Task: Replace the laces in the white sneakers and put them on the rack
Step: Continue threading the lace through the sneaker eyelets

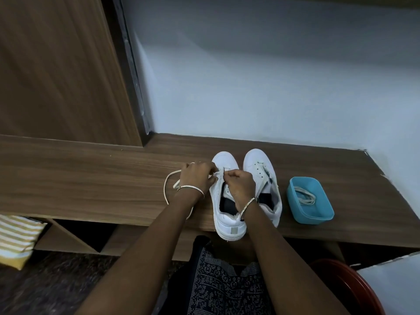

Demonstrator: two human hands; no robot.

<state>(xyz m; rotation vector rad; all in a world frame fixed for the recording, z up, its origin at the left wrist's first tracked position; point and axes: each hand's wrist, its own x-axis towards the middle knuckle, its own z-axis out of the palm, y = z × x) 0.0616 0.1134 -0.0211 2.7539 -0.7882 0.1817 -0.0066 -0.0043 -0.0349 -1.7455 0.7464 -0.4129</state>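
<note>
Both left hand (pixel 197 177) and right hand (pixel 241 186) hide seemingly pinched lace (pixel 165 189).

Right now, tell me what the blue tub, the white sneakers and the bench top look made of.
Blue tub: likely plastic, smooth uniform colour, rounded moulded corners. White sneakers: smooth leather or synthetic, cannot tell which; faint sheen. Bench top: wood-grain laminate or veneer, matte, straight streaked grain.

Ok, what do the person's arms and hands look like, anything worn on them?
Both forearms are bare, no sleeves or gloves in view. The left hand has a thin silvery bangle at the wrist; the right hand has a matching bangle, with a dark band beside it.
</note>
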